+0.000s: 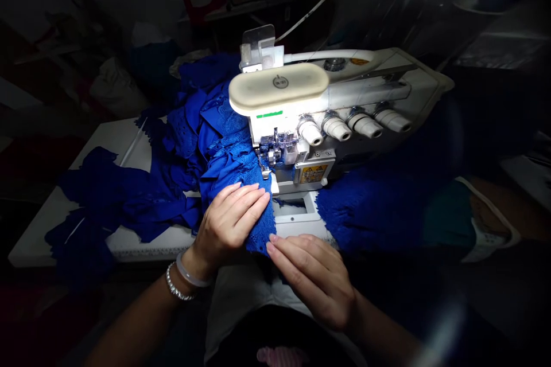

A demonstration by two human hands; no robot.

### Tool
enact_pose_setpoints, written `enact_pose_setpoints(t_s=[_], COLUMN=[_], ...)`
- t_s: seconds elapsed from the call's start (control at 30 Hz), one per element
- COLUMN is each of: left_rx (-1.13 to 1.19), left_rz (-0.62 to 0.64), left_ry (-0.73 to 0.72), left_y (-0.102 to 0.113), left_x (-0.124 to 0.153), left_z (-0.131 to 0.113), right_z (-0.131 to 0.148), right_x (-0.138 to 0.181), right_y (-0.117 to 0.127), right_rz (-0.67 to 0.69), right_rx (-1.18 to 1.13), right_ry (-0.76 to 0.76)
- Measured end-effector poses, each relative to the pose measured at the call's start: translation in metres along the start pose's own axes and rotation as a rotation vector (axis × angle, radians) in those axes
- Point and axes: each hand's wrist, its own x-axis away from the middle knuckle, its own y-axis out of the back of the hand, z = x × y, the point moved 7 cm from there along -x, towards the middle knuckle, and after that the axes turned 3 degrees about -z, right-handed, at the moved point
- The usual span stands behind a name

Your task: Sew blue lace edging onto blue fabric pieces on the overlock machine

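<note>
A strip of blue lace fabric [261, 236] runs from the front table edge up to the presser foot [265, 172] of a white overlock sewing machine [279, 100]. My left hand [230, 221] lies flat on the lace just in front of the foot, fingers stretched out side by side. Its thumb is hidden. Nearer my body, my right hand [316, 275] pinches the right edge of the lace between thumb and forefinger. More blue fabric [193, 120] is bunched behind and left of the needle area.
The white machine table [107, 140] carries loose blue pieces [99, 195] at its left. Another pile of blue lace [365, 206] lies right of the machine, beside a teal cloth [450, 218]. Several tension knobs [338, 128] jut from the machine's front. The surroundings are dark.
</note>
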Motion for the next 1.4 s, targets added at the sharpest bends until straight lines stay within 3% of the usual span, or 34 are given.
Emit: enact_pose_setpoints(t_s=[0.23,0.4,0.6,0.8,0.9,1.0,1.1,1.2,1.3,1.33,1.4], left_rx=[0.012,0.015,0.004,0.007,-0.017,0.001,0.079,0.065,0.173,0.180,0.125], left_rz=[-0.014,-0.013,0.026,0.160,0.151,0.161,0.057,-0.072,0.010,-0.010,-0.179], left_ry=[0.036,-0.026,-0.047,-0.024,0.016,0.183,0.485,0.739,0.771,0.768,0.746], left_y=[0.000,-0.003,-0.001,-0.001,-0.001,0.000,0.007,0.011,0.004,0.009,0.033], left_x=[-0.001,0.000,-0.007,-0.020,-0.022,-0.020,-0.016,-0.015,-0.035,-0.045,-0.068], left_z=[0.002,0.000,0.012,0.029,0.033,0.042,0.070,0.118,0.167,0.184,0.216], right_z=[0.004,0.000,-0.024,-0.053,-0.061,-0.055,-0.052,-0.046,-0.037,-0.035,-0.033], right_x=[-0.002,-0.002,-0.016,-0.035,-0.037,-0.031,-0.015,0.002,0.005,0.002,-0.009], right_y=[0.001,-0.002,-0.015,-0.027,-0.029,-0.026,-0.034,-0.081,-0.112,-0.115,-0.110], right_rz=[0.064,0.084,0.024,-0.006,0.002,-0.068,-0.164,0.010,0.083,0.082,0.075], right_rx=[0.022,0.029,0.111,0.202,0.265,0.267,-0.001,-0.226,-0.311,-0.371,-0.551], right_ry=[0.028,0.032,0.068,0.107,0.089,0.043,-0.262,-0.550,-0.618,-0.609,-0.576])
